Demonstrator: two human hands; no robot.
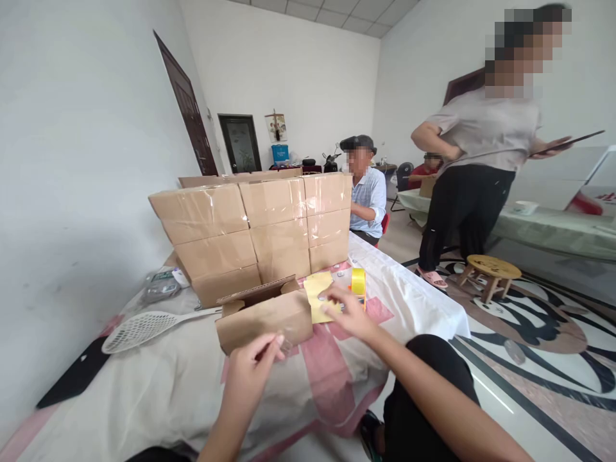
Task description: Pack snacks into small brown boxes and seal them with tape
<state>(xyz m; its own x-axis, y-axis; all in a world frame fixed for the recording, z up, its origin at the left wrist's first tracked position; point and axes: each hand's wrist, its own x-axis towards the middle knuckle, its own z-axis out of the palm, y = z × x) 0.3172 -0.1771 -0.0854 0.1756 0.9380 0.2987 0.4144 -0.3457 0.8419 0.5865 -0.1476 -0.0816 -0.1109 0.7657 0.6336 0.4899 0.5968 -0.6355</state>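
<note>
An open cardboard box (272, 317) lies on the cloth in front of me, its top flaps raised. My left hand (250, 362) is at the box's near side, thumb and forefinger pinched on a small clear strip (287, 341) that looks like tape or thin plastic. To the right of the box is a yellow paper sheet (315, 285). Over it hovers or rests my right hand (345, 311), fingers bent with thumb and forefinger apart; contact with the sheet cannot be made out. Just behind that hand stands a tape dispenser (359, 282) with a yellow roll.
Taped cardboard boxes (274, 224) are stacked at the table's back. A white fly swatter (144, 327), a black flat object (77, 375) and a plastic bag (162, 285) lie left. A seated person (368, 196), a standing person (481, 128) and a wooden stool (491, 269) are beyond.
</note>
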